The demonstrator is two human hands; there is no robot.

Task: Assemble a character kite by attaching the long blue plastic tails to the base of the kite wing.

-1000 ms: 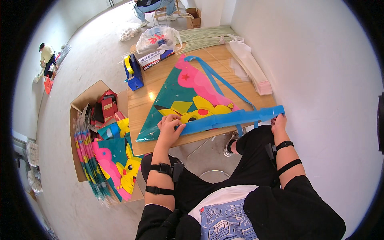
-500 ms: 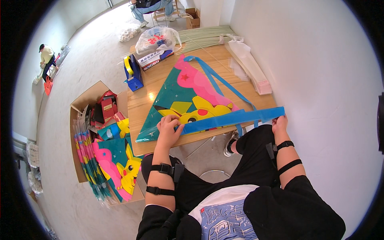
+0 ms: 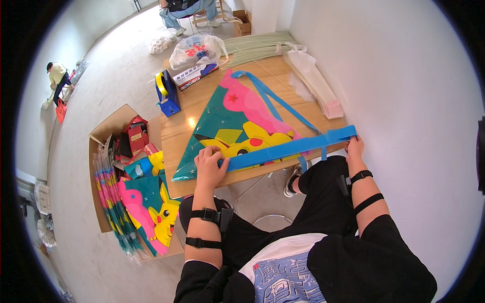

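A folded triangular kite (image 3: pixel 221 108) in green, pink and yellow lies on the wooden table (image 3: pixel 174 144), with a yellow cartoon figure on it. Across its near edge runs a long flat blue fabric strip (image 3: pixel 283 152). My left hand (image 3: pixel 209 165) is closed at the strip's left end, pressed down on the kite's lower part. The strip's right end is pinched in my right hand (image 3: pixel 355 147), at the table's right front edge. A narrow blue ribbon (image 3: pixel 290 112) loops from the kite's top down to the right, passing under the strip.
A blue tape dispenser (image 3: pixel 169 96), a white box (image 3: pixel 194 77) and a plastic bag (image 3: pixel 194 50) stand at the back left. Thin pale rods (image 3: pixel 262 43) and clear plastic sleeves (image 3: pixel 321 86) lie behind. An open carton (image 3: pixel 121 113) holds more kites. Two people sit farther off.
My right hand has lifted its end of the strip slightly up and away, and the strip looks flatter and straighter. My left hand has barely shifted.
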